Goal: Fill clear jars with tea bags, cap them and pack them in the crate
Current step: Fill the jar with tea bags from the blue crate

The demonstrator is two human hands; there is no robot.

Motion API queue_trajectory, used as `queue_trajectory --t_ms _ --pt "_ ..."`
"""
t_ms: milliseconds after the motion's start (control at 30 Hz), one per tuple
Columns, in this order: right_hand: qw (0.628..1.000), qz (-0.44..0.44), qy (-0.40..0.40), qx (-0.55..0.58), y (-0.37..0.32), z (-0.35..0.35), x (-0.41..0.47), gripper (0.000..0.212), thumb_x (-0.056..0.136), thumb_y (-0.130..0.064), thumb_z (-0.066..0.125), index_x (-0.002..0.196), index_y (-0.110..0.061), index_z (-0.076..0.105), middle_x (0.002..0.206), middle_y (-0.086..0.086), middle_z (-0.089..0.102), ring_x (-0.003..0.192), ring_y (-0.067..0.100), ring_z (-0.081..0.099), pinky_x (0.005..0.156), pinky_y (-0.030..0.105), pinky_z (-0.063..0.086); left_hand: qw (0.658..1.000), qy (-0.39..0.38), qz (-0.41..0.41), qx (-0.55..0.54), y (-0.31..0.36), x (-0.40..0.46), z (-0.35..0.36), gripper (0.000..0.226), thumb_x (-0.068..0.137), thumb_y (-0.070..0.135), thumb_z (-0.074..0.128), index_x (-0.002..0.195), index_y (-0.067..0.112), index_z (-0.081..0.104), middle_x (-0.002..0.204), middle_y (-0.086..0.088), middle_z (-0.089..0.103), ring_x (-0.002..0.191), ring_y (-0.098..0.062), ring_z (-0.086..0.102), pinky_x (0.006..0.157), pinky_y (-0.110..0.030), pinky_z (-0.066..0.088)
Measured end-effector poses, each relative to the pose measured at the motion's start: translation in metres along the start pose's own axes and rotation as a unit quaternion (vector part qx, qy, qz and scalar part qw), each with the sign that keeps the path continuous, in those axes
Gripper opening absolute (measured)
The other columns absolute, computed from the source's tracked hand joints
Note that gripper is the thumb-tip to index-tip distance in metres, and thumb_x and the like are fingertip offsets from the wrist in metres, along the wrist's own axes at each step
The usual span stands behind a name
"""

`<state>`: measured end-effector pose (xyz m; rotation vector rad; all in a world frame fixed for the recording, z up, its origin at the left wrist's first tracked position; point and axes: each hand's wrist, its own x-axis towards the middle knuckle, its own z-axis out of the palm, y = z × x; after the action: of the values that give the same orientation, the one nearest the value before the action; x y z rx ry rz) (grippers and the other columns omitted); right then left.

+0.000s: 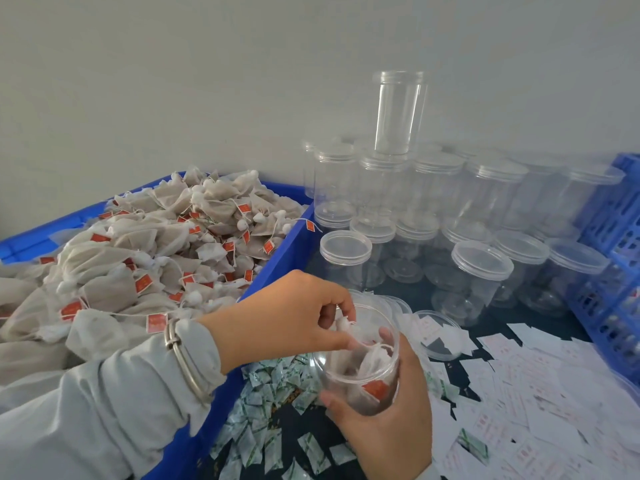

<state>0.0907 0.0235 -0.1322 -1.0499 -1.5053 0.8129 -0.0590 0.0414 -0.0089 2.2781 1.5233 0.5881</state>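
Observation:
My right hand (391, 414) grips an open clear jar (360, 368), tilted toward me, with a few tea bags inside. My left hand (294, 317) is at the jar's mouth and pinches a tea bag (346, 325) over the opening. To the left, a blue bin (287, 247) is heaped with beige tea bags (145, 258) with red tags. Many capped empty clear jars (481, 268) stand stacked behind the jar. A blue slatted crate (613, 258) stands at the right edge.
A loose clear lid (440, 334) lies just right of the jar. Small green-and-white sachets (273, 386) are scattered on the dark table below it. White printed slips (540, 393) cover the table to the right. A pale wall runs behind.

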Motion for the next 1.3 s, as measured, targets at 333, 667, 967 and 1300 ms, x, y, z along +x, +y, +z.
queue_trajectory --t_ms 333,667,967,1300 --pt "0.998 -0.032 0.034 0.048 -0.008 -0.007 0.005 0.096 0.041 -0.038 0.089 0.127 -0.045 0.046 0.119 -0.016 0.060 0.111 0.001 0.058 0.087 0.013 0.047 0.989 -0.037 -0.031 -0.138 -0.002 -0.001 0.006 0.085 0.042 0.090 0.057 0.117 0.067 0.025 0.123 0.033 0.043 0.116 0.015 0.043 0.095 -0.008 0.036" --pt "0.990 -0.023 -0.047 0.129 -0.022 -0.014 0.013 0.059 0.050 -0.014 0.076 0.103 -0.030 0.056 0.097 -0.029 0.066 0.090 -0.011 0.062 0.061 0.005 0.049 0.966 -0.128 0.013 -0.224 -0.008 0.005 0.021 0.098 0.052 0.055 0.085 0.136 0.028 0.042 0.132 0.008 0.055 0.125 -0.014 0.051 0.108 -0.042 0.037" --pt "0.985 -0.045 -0.105 -0.126 0.007 -0.011 0.013 0.084 0.074 -0.030 0.077 0.127 -0.052 0.016 0.122 -0.022 0.041 0.116 -0.010 0.036 0.096 0.003 0.028 0.940 0.113 -0.096 -0.308 -0.022 0.009 0.006 0.078 0.042 0.059 0.085 0.110 0.035 0.055 0.100 0.015 0.071 0.091 -0.004 0.068 0.081 -0.023 0.053" --pt "0.859 -0.139 -0.308 -0.385 0.018 -0.003 0.009 0.048 0.089 -0.045 0.053 0.135 -0.030 0.050 0.132 -0.008 0.043 0.126 0.014 0.034 0.102 0.022 0.025 0.932 0.166 -0.162 -0.278 -0.024 0.013 0.008 0.077 0.025 0.074 0.076 0.091 0.041 0.054 0.078 0.024 0.069 0.075 0.005 0.065 0.080 -0.028 0.052"
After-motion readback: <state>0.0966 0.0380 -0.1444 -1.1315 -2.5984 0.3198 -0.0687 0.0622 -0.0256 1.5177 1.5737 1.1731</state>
